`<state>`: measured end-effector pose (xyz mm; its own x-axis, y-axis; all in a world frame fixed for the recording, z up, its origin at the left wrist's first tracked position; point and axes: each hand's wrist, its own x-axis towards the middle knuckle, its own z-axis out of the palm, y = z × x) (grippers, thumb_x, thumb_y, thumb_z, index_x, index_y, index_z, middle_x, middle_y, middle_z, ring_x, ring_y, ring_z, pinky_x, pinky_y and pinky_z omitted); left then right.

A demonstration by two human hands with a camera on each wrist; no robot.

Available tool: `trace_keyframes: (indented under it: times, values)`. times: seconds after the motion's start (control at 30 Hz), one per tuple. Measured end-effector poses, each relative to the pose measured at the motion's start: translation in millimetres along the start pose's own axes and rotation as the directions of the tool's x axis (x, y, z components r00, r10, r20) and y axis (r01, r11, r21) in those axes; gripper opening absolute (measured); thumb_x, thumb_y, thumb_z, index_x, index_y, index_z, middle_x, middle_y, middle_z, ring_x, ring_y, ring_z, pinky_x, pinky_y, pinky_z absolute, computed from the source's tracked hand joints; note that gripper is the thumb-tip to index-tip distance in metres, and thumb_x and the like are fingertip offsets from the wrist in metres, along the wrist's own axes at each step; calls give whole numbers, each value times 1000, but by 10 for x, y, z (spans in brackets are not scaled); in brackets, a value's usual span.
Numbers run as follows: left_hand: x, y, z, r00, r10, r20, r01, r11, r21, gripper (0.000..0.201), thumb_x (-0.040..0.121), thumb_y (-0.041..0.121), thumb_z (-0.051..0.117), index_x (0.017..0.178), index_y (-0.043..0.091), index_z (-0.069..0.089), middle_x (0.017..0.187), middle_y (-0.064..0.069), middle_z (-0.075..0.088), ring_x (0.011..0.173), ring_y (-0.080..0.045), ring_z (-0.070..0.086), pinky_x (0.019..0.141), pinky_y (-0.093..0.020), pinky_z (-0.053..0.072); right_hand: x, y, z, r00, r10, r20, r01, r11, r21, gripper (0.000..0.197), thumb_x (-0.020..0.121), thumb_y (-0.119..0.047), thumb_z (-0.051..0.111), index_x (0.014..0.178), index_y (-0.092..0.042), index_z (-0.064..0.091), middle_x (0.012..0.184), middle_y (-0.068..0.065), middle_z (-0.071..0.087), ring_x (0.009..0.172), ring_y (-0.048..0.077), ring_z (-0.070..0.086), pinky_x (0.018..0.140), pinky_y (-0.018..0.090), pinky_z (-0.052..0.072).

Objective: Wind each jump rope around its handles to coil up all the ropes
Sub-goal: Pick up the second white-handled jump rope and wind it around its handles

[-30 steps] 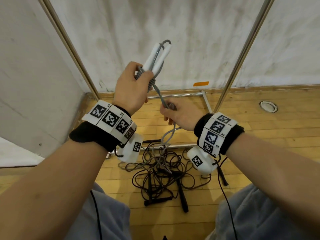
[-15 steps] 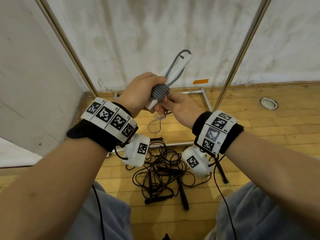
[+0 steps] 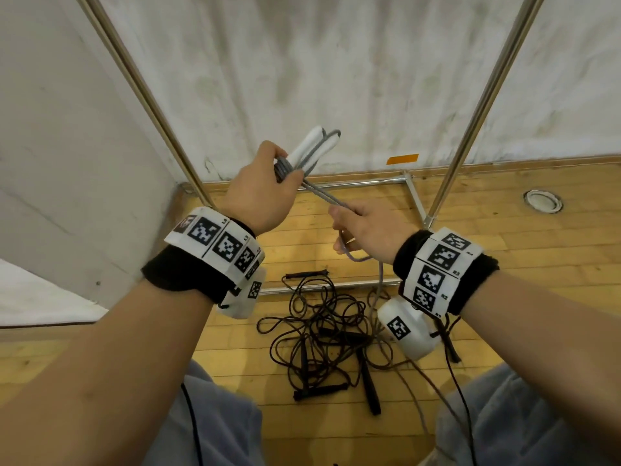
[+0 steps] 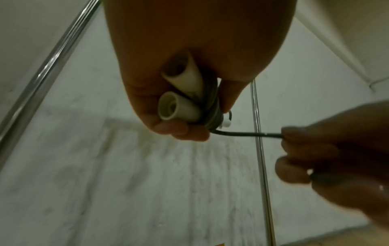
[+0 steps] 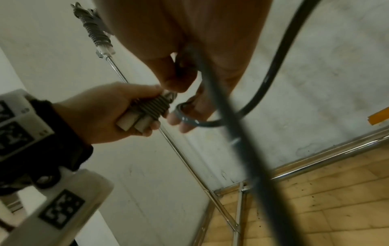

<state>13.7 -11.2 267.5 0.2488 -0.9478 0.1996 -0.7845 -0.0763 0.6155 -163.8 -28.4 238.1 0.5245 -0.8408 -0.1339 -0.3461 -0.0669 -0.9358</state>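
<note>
Above the tangled pile of black jump ropes on the yellow wooden plank floor, the left hand grips two white plastic handles bound by coils of grey rope. The right hand pinches that rope's free length beside them. Behind the pile: chrome frame tubes against a stained white wall

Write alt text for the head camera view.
Left hand grips two white handles wrapped in grey rope, which the right hand pulls taut. Tangled black jump ropes lie on the wooden floor below.
</note>
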Motion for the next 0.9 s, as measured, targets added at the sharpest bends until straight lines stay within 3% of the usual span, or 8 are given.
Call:
trace_keyframes:
  times: [0.07, 0.1, 0.23, 0.33, 0.43, 0.53, 0.7, 0.9]
  values:
    - [27, -72, 18, 1000, 17, 5, -17, 989, 146, 31, 95, 39, 51, 119, 21, 42, 84, 5, 57, 71, -20, 57, 60, -32, 41, 22, -26, -31, 999, -36, -22, 35, 997, -66, 28, 99, -25, 44, 76, -10, 50, 62, 2, 52, 43, 7, 53, 48, 26, 46]
    - [41, -101, 21, 1000, 19, 6, -20, 980, 199, 34, 96, 39, 50, 123, 19, 42, 88, 5, 54, 74, -20, 55, 63, -31, 40, 36, -51, -51, 998, -66, -23, 61, 987, -149, 29, 99, -26, 43, 74, -13, 50, 60, -2, 51, 40, 4, 48, 46, 22, 40]
    - [38, -142, 77, 997, -22, 78, -7, 937, 349, 39, 96, 38, 50, 127, 17, 42, 94, 1, 51, 79, -22, 49, 68, -34, 41, 75, -165, -135, 977, -213, 13, 185, 818, -544, 30, 98, -30, 42, 81, -13, 58, 64, -5, 48, 58, 9, 44, 53, 26, 30]
    - [6, -101, 153, 982, -51, 179, -27, 911, 412, 34, 96, 38, 51, 122, 18, 43, 94, 1, 55, 77, -21, 50, 68, -34, 42, 73, -240, -172, 952, -306, 34, 252, 713, -655, 31, 98, -30, 43, 78, -12, 56, 65, -2, 49, 60, 13, 44, 54, 29, 27]
    - [-53, -20, 214, 958, -44, 285, -89, 895, 438, 28, 95, 42, 50, 113, 21, 45, 84, 6, 52, 70, -15, 49, 59, -31, 38, 67, -276, -203, 930, -366, 43, 278, 621, -733, 30, 98, -32, 42, 74, -17, 51, 59, -7, 43, 55, 5, 37, 50, 23, 24]
    - [-134, 53, 270, 937, 70, 341, -215, 886, 411, 24, 91, 45, 50, 105, 25, 48, 77, 10, 53, 69, -13, 50, 70, -35, 42, 83, -288, -339, 922, -386, -29, 238, 625, -743, 34, 98, -37, 43, 76, -14, 57, 59, -4, 49, 56, 12, 43, 50, 26, 26]
    - [-198, 157, 314, 929, 223, 296, -317, 893, 320, 36, 78, 64, 60, 88, 29, 55, 70, 11, 54, 63, -7, 50, 50, -24, 29, 102, -317, -522, 914, -385, -128, 175, 658, -733, 33, 91, -46, 51, 79, -19, 66, 59, -9, 50, 59, 12, 48, 51, 25, 31]
    - [-237, 252, 274, 912, 292, 288, -368, 893, 259, 25, 75, 55, 61, 73, 32, 54, 58, 10, 50, 52, -6, 47, 45, -24, 27, 118, -386, -580, 912, -373, -173, 179, 739, -649, 32, 81, -49, 62, 69, -20, 66, 60, -5, 55, 60, 13, 50, 54, 28, 36]
